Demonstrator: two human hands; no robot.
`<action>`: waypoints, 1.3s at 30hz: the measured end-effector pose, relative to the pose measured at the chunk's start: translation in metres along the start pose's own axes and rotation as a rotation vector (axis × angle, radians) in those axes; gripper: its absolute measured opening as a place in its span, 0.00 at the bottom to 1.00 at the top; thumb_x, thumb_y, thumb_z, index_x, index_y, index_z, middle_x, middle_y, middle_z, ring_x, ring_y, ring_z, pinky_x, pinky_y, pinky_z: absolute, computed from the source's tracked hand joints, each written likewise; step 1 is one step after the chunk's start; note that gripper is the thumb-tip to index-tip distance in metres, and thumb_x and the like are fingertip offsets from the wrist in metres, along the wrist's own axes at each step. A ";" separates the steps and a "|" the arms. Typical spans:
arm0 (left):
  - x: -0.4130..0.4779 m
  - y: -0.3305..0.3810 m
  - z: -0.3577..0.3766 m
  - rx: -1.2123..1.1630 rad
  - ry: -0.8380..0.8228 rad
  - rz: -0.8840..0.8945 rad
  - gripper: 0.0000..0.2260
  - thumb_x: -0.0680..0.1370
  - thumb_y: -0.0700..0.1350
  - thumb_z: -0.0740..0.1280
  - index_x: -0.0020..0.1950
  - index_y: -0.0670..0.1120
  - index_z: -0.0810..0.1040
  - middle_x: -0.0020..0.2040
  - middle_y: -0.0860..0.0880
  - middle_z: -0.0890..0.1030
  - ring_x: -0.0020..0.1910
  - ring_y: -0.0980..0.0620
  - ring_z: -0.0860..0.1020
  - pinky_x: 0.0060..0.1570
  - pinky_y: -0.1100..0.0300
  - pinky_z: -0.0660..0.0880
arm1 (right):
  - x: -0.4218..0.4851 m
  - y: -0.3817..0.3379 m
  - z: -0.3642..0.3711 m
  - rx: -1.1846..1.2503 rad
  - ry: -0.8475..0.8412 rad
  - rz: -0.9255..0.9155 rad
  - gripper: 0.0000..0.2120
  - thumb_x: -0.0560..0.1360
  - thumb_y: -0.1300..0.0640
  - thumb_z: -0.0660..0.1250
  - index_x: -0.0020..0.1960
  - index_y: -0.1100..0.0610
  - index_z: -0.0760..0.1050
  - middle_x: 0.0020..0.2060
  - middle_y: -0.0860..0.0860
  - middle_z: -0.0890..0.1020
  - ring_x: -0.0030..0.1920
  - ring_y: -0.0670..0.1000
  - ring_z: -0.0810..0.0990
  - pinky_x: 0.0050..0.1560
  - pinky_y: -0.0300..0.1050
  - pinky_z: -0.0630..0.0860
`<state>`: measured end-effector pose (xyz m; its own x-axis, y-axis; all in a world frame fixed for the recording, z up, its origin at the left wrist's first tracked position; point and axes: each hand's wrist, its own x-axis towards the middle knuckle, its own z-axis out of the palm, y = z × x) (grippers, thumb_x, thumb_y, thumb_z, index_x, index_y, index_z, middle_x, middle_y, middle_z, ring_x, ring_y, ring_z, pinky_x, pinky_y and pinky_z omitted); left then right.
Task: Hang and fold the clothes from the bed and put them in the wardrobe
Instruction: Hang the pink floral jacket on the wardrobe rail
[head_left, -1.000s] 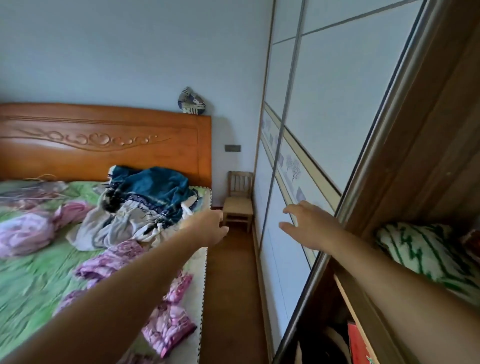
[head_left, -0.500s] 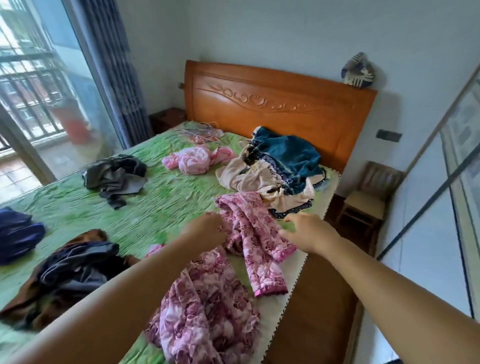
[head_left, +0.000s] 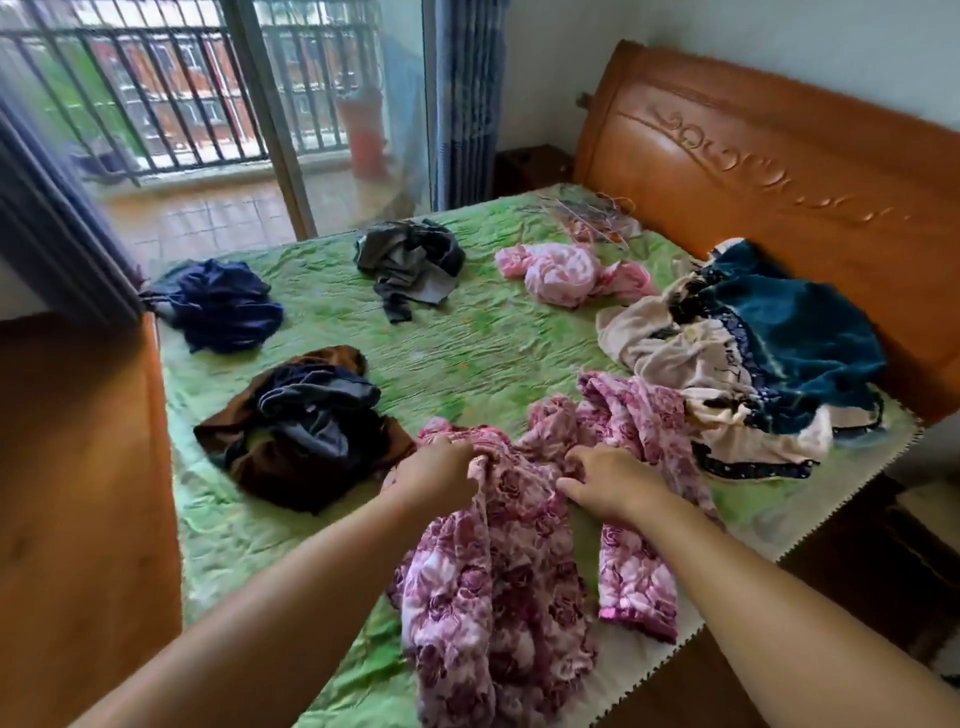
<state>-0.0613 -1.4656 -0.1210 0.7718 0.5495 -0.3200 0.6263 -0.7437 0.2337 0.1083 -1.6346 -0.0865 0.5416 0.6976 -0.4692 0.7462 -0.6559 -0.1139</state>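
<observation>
A pink-and-purple floral padded garment (head_left: 498, 582) lies crumpled at the near edge of the bed (head_left: 467, 343), which has a green cover. My left hand (head_left: 441, 467) is closed on a fold of this garment at its upper left. My right hand (head_left: 608, 480) rests on the same garment a little to the right, its fingers curled into the fabric. Further clothes lie around: a dark brown and navy heap (head_left: 306, 421), a navy bundle (head_left: 223, 304), a grey-black bundle (head_left: 410, 260), a pink bundle (head_left: 566, 273), and a teal and cream pile (head_left: 753, 353). The wardrobe is out of view.
Wire hangers (head_left: 587, 215) lie near the carved wooden headboard (head_left: 779, 171). A wooden footboard (head_left: 78, 493) stands at the left. Behind the bed are a glass balcony door (head_left: 208, 130) and blue curtains (head_left: 467, 93). Dark floor runs along the bed's right side (head_left: 857, 587).
My view has swung left from the wardrobe door to the bed. Both hands have come down from mid-air onto the floral garment and closed on it.
</observation>
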 end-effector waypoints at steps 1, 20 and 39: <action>0.000 -0.005 0.009 -0.017 -0.010 -0.034 0.15 0.77 0.51 0.64 0.63 0.53 0.73 0.56 0.46 0.77 0.53 0.41 0.79 0.48 0.43 0.80 | 0.013 -0.008 0.004 -0.014 -0.019 -0.031 0.31 0.79 0.37 0.60 0.78 0.49 0.63 0.73 0.57 0.71 0.70 0.60 0.72 0.66 0.55 0.73; 0.081 -0.023 0.161 -0.290 -0.116 -0.508 0.19 0.78 0.52 0.64 0.67 0.47 0.69 0.62 0.43 0.71 0.62 0.37 0.72 0.51 0.43 0.74 | 0.216 -0.035 0.101 -0.126 -0.259 -0.278 0.30 0.76 0.37 0.63 0.74 0.50 0.65 0.68 0.59 0.72 0.67 0.64 0.73 0.64 0.61 0.74; 0.247 -0.098 0.224 -0.904 0.040 -0.671 0.41 0.75 0.48 0.67 0.80 0.58 0.46 0.71 0.43 0.68 0.57 0.44 0.78 0.54 0.51 0.78 | 0.409 -0.040 0.178 0.386 -0.265 0.042 0.41 0.78 0.43 0.68 0.82 0.50 0.48 0.76 0.64 0.65 0.73 0.65 0.68 0.73 0.57 0.67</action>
<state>0.0439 -1.3426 -0.4291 0.2416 0.7584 -0.6054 0.7529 0.2470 0.6100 0.2313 -1.3747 -0.4299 0.4133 0.6030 -0.6824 0.4995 -0.7766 -0.3838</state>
